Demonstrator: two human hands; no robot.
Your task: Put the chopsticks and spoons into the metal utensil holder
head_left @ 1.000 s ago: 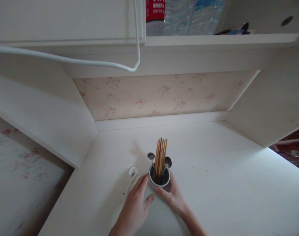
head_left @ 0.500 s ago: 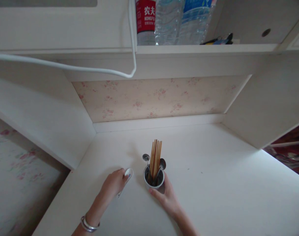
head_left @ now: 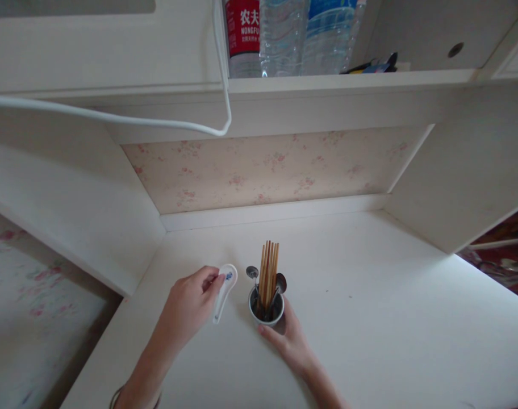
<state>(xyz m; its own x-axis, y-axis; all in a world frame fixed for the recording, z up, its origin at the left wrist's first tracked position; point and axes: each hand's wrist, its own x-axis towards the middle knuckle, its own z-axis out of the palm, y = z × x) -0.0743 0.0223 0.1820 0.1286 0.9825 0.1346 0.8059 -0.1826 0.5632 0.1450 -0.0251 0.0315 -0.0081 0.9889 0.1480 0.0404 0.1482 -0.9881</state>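
Between the thumb and fingers of my left hand (head_left: 195,301) is a white soup spoon (head_left: 225,292) with a small blue pattern, pinched by its bowl with the handle pointing down. It is held left of a white cup (head_left: 266,322) that stands upright on the desk. My right hand (head_left: 287,341) is wrapped round the cup's lower right side, with the thumb at the front. Several wooden chopsticks (head_left: 268,272) stand in the cup. A metal spoon (head_left: 252,272) leans out on the left, and another metal spoon (head_left: 281,282) leans out on the right.
The white desk top (head_left: 370,341) runs back to floral wallpaper (head_left: 242,176), between side panels. Overhead, a shelf (head_left: 348,81) carries several plastic bottles (head_left: 282,40). A white cable (head_left: 157,122) hangs below the cabinet at the left.
My left hand has lifted the soup spoon off the desk, up and slightly right, turning its bowl into view. The right hand and the cup have stayed in place.
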